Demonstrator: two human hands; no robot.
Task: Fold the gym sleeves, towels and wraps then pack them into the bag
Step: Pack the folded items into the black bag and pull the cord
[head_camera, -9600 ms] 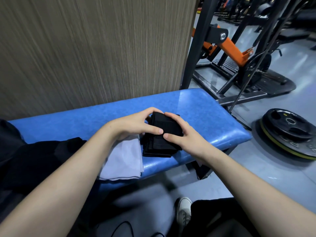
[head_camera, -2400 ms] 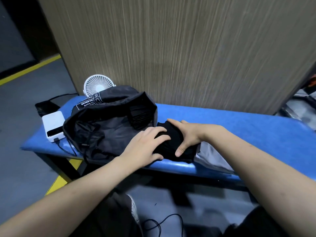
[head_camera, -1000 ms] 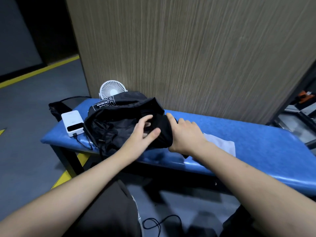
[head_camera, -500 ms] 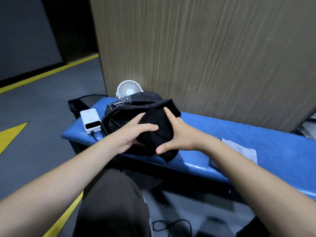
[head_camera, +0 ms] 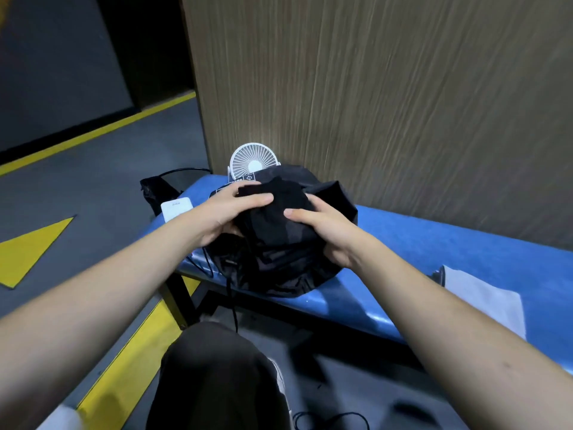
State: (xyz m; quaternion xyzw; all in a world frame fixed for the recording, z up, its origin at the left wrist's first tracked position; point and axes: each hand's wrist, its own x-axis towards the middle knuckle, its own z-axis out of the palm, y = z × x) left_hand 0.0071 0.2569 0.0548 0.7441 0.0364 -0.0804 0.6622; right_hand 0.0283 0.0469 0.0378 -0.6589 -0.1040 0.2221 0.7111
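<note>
Since half a second ago, your two hands have lifted the black folded bundle point(head_camera: 273, 212) higher and brought it over the mouth of the black bag point(head_camera: 279, 268), at the centre of the frame.

Head view: your left hand point(head_camera: 223, 212) grips the bundle's left side, thumb laid across its top and fingers curled beneath. Your right hand point(head_camera: 325, 231) grasps the right side, thumb pointing left across the cloth and fingers wrapped under it. The bundle sits between both hands, touching the bag's upper rim; whether any part is already inside cannot be told.

The bag lies slumped on the left end of the blue padded bench point(head_camera: 434, 243), which runs from centre to the right edge. A white towel point(head_camera: 483, 299) lies flat on the bench at right, well apart from the bag. Just behind the bag, a small white fan point(head_camera: 251, 159) stands against the wood-grain wall point(head_camera: 372, 88). A white power bank point(head_camera: 176, 207) rests on the bench's left corner, partly hidden by your left wrist. Yellow floor markings point(head_camera: 28, 249) show at lower left.
</note>
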